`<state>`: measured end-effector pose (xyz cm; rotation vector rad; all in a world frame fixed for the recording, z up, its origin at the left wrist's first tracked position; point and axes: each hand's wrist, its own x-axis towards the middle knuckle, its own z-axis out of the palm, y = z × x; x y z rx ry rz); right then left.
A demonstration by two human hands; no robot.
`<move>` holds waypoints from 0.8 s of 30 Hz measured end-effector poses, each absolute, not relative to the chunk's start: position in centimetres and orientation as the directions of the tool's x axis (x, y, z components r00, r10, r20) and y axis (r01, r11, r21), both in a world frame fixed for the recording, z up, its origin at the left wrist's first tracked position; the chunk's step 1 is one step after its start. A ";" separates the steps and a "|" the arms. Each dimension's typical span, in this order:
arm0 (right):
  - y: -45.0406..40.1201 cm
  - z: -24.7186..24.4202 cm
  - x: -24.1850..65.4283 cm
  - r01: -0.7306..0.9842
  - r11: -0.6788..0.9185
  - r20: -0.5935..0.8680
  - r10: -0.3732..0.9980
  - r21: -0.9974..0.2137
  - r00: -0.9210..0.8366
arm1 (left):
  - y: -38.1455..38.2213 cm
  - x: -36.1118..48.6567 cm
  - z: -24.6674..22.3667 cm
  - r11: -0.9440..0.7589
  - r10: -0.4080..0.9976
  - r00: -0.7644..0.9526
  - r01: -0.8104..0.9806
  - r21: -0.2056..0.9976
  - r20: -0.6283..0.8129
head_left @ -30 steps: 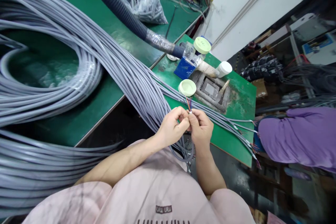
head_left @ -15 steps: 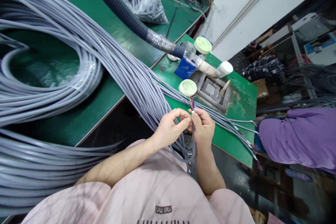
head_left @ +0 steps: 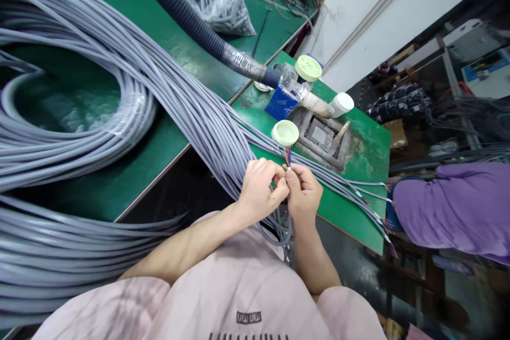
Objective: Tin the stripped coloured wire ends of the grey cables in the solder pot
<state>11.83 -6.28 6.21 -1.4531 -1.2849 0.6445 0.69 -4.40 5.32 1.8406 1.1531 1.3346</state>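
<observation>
Both hands meet just off the near edge of the small green table (head_left: 358, 212). The right hand (head_left: 305, 194) pinches a thin grey sheathed cable (head_left: 287, 226) upright, its stripped coloured wire ends (head_left: 287, 158) pointing up toward a pale green round cap (head_left: 285, 132). The left hand (head_left: 261, 188) closes its fingers on the cable beside it.

A thin grey cable (head_left: 287, 223) with coloured wire ends (head_left: 287, 158) is pinched upright between the left hand (head_left: 261, 188) and the right hand (head_left: 305, 194), fingertips pressed together. Just beyond the wires, a pale green round cap (head_left: 285, 132) is seen on the green tabletop (head_left: 358, 138). A thick bundle of grey cables (head_left: 159, 85) is draped across the tabletop at the left.
</observation>
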 end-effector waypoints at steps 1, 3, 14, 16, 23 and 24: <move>-6.3 6.2 11.8 0.357 0.115 0.225 0.932 -0.927 0.283 | -4.3 0.8 5.2 -0.482 0.874 0.119 0.330 0.812 0.471; -6.2 6.2 11.6 0.325 0.100 0.200 0.936 -0.940 0.289 | -4.0 0.8 4.9 -0.519 0.847 0.101 0.363 0.774 0.521; -5.6 5.7 12.3 -0.030 -0.038 -0.044 0.972 -0.999 0.231 | -3.5 -0.5 4.7 -0.398 0.915 0.055 0.270 0.877 0.399; -5.5 5.7 12.4 -0.047 -0.050 -0.060 0.973 -0.998 0.224 | -3.8 -0.5 4.4 -0.371 0.928 0.090 0.264 0.890 0.361; -5.6 5.6 12.3 0.025 -0.026 -0.018 0.967 -0.999 0.255 | -4.0 0.1 4.7 -0.447 0.894 0.161 0.240 0.862 0.419; -5.6 5.6 12.2 0.036 -0.023 -0.013 0.966 -0.999 0.258 | -4.0 0.2 4.8 -0.458 0.888 0.159 0.241 0.856 0.430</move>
